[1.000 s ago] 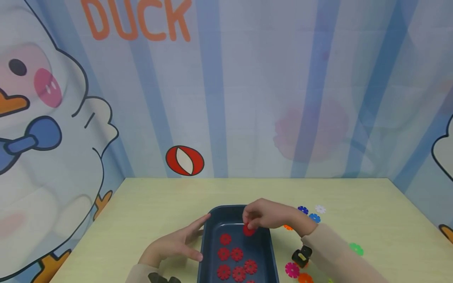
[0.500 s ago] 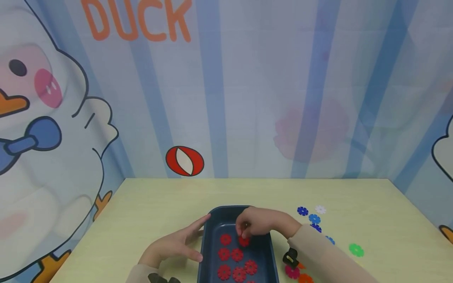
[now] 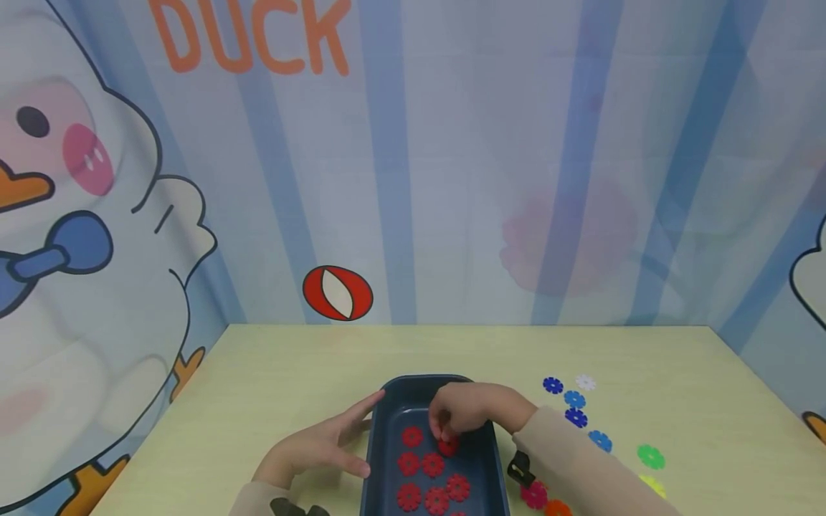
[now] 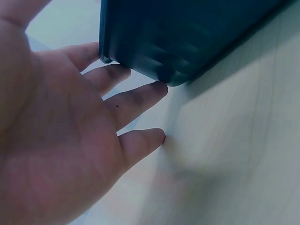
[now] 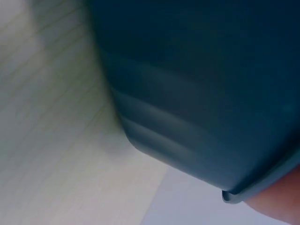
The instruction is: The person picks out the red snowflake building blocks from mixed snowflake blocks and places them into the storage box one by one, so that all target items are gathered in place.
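Note:
A dark blue tray [image 3: 480,469] stands on the table with several red snowflake discs [image 3: 433,464] lying in its lower left part. My right hand [image 3: 466,407] reaches over the tray's right rim, fingers bent down, and pinches another red snowflake disc [image 3: 448,447] at the tray floor. Its fingertips partly cover that disc. My left hand [image 3: 316,448] is at the tray's left side, its fingers spread and straight, index finger and thumb at the rim. In the left wrist view the left fingers [image 4: 140,99] lie against the outer wall of the tray [image 4: 154,37].
Right of the tray lie loose snowflake discs: dark blue [image 3: 553,385], white [image 3: 586,383], light blue [image 3: 574,399], green [image 3: 651,456], yellow [image 3: 654,485], pink [image 3: 534,494] and orange [image 3: 558,508]. A printed curtain [image 3: 452,179] hangs behind the table [image 3: 310,358].
My right hand has moved left and down within the tray, bringing the red snowflake disc nearer the other red ones. The left hand and the tray have stayed put.

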`<state>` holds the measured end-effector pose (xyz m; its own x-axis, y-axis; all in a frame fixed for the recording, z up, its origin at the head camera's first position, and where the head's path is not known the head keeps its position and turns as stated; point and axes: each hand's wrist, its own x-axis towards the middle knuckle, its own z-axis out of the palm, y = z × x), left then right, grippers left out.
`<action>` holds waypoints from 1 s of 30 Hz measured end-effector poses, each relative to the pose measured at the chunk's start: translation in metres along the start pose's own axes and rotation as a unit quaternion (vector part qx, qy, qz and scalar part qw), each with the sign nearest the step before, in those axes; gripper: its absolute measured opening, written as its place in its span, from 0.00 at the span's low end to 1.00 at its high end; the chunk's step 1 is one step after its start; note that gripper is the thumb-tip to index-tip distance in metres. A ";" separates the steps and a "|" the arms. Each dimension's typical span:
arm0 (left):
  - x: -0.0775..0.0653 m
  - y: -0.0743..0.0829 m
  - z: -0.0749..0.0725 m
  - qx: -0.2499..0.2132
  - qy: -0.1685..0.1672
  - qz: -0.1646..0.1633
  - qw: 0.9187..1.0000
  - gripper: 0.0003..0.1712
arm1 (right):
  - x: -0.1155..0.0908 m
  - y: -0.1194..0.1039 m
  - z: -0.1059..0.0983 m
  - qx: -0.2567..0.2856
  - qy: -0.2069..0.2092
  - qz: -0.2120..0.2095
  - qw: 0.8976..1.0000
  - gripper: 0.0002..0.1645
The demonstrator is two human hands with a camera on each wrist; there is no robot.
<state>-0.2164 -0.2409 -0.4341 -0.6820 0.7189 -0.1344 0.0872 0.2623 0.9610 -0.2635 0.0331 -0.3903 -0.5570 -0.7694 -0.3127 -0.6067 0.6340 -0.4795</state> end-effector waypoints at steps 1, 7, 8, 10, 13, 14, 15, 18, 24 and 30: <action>0.000 0.000 0.000 0.001 0.000 0.000 1.000 0.60 | 0.000 -0.001 0.000 -0.003 -0.002 0.005 1.000 0.12; 0.000 -0.001 0.000 0.000 0.000 -0.005 1.000 0.60 | 0.004 -0.003 0.002 -0.022 -0.017 0.027 0.999 0.12; 0.000 -0.001 0.000 0.000 0.000 -0.006 1.000 0.60 | 0.005 -0.003 0.002 -0.025 -0.019 0.029 0.999 0.12; 0.000 -0.001 0.000 0.000 -0.001 -0.005 1.000 0.60 | 0.006 -0.003 0.002 -0.030 -0.020 0.033 0.999 0.11; 0.001 -0.001 0.000 0.000 -0.003 -0.003 1.000 0.60 | 0.006 -0.004 0.003 -0.039 -0.018 0.037 0.998 0.11; 0.001 -0.001 0.000 0.001 -0.004 -0.002 1.000 0.60 | 0.006 -0.003 0.003 -0.042 -0.015 0.037 0.998 0.12; 0.002 -0.001 -0.001 0.001 -0.004 -0.001 1.000 0.60 | 0.006 -0.003 0.003 -0.044 -0.012 0.036 0.998 0.12; 0.002 -0.001 -0.002 0.002 -0.006 -0.001 1.000 0.60 | 0.005 -0.002 0.002 -0.044 -0.002 0.026 0.999 0.13; 0.002 -0.001 -0.002 0.004 -0.006 -0.002 1.000 0.60 | -0.004 0.006 -0.004 -0.018 0.033 -0.042 0.998 0.10; -0.001 0.005 -0.005 0.013 -0.004 0.005 1.000 0.61 | -0.032 0.016 -0.020 0.048 0.069 -0.106 0.991 0.04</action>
<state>-0.2187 -0.2431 -0.4282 -0.6752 0.7268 -0.1262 0.1140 0.2718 0.9556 -0.2667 0.0699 -0.3716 -0.4980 -0.8630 -0.0846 -0.6663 0.4433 -0.5996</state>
